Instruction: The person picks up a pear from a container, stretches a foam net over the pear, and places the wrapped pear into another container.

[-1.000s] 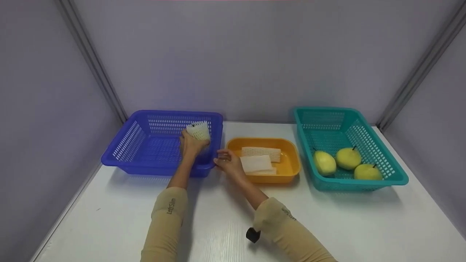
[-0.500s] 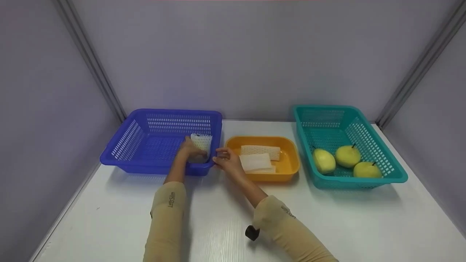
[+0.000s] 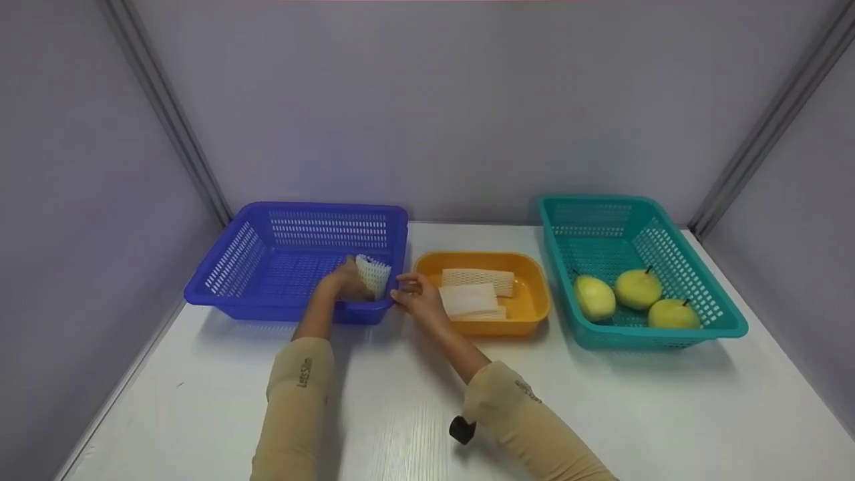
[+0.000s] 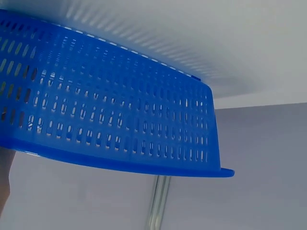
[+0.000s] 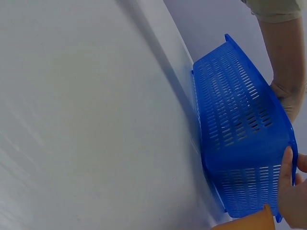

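In the head view my left hand [image 3: 347, 280] reaches into the right end of the blue basket [image 3: 290, 310], fingers around a pear in a white foam net [image 3: 373, 276]. The netted pear stands low by the right wall, and part of it is behind the hand and front rim. My right hand [image 3: 419, 297] pinches the basket's rim at its front right corner, also seen in the right wrist view with the thumb [image 5: 286, 165] on the outside. The left wrist view shows the basket's slotted wall [image 4: 110, 100] and only a sliver of hand.
An orange tray [image 3: 534, 310] with several white foam nets [image 3: 471, 298] stands right of the blue basket. Farther right, a teal basket [image 3: 594, 244] holds three yellow pears [image 3: 638, 289]. Grey panels rise behind and beside the white table [image 3: 401, 401].
My left hand has lowered the netted pear into the blue basket's right front corner, and the hand now sits more to its left. The right hand has stayed at the rim.
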Demonstrator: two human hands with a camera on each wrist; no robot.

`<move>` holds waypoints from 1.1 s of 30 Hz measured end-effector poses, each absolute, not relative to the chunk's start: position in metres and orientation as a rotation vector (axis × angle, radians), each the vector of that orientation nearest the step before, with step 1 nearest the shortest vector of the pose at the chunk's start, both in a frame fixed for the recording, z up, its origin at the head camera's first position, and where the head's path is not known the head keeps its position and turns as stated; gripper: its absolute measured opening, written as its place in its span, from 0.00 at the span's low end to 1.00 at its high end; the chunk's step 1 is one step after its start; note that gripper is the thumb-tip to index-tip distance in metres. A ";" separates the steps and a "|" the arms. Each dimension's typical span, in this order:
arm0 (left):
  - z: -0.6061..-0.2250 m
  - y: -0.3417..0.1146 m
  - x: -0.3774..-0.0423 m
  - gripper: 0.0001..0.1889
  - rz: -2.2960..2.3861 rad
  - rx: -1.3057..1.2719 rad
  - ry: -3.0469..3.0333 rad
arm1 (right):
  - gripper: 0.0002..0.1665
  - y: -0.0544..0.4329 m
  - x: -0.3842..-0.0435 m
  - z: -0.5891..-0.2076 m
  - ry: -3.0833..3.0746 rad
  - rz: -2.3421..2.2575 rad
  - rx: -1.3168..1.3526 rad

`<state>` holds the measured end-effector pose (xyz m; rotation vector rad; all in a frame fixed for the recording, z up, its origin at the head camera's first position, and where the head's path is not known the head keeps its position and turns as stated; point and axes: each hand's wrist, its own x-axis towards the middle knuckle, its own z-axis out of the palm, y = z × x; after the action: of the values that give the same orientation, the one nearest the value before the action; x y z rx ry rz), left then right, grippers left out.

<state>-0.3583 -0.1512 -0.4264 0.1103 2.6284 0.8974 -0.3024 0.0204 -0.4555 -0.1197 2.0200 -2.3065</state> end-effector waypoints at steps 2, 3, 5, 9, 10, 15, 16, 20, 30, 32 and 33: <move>-0.428 -0.151 -0.359 0.48 0.815 0.181 2.664 | 0.18 0.021 -0.302 -0.456 2.028 -2.303 -0.131; -0.430 -0.152 -0.361 0.48 0.783 0.219 2.682 | 0.18 0.022 -0.300 -0.452 2.030 -2.298 -0.132; -0.432 -0.155 -0.361 0.47 0.756 0.275 2.697 | 0.18 0.022 -0.300 -0.452 2.028 -2.295 -0.134; -0.429 -0.159 -0.357 0.35 0.882 0.395 2.624 | 0.18 0.022 -0.300 -0.452 2.037 -2.285 -0.137; -0.426 -0.160 -0.355 0.32 0.921 0.410 2.598 | 0.18 0.021 -0.302 -0.456 2.041 -2.287 -0.137; -0.424 -0.161 -0.353 0.25 0.922 0.507 2.610 | 0.17 0.020 -0.301 -0.454 2.050 -2.297 -0.117; -0.425 -0.161 -0.354 0.25 0.903 0.518 2.628 | 0.17 0.020 -0.301 -0.455 2.049 -2.297 -0.111; -0.430 -0.162 -0.356 0.23 0.844 0.534 2.681 | 0.18 0.020 -0.302 -0.456 2.045 -2.294 -0.106; -0.438 -0.162 -0.355 0.26 1.121 0.497 2.637 | 0.17 0.020 -0.302 -0.457 2.065 -2.278 -0.102; -0.439 -0.162 -0.354 0.27 1.219 0.466 2.597 | 0.16 0.019 -0.301 -0.456 2.071 -2.273 -0.107; -0.439 -0.162 -0.353 0.27 1.266 0.456 2.573 | 0.16 0.019 -0.300 -0.456 2.079 -2.266 -0.110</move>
<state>-0.3530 -0.1616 -0.4394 0.4564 2.5725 1.2660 -0.3002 0.0192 -0.4559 -0.1098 2.0789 -2.2656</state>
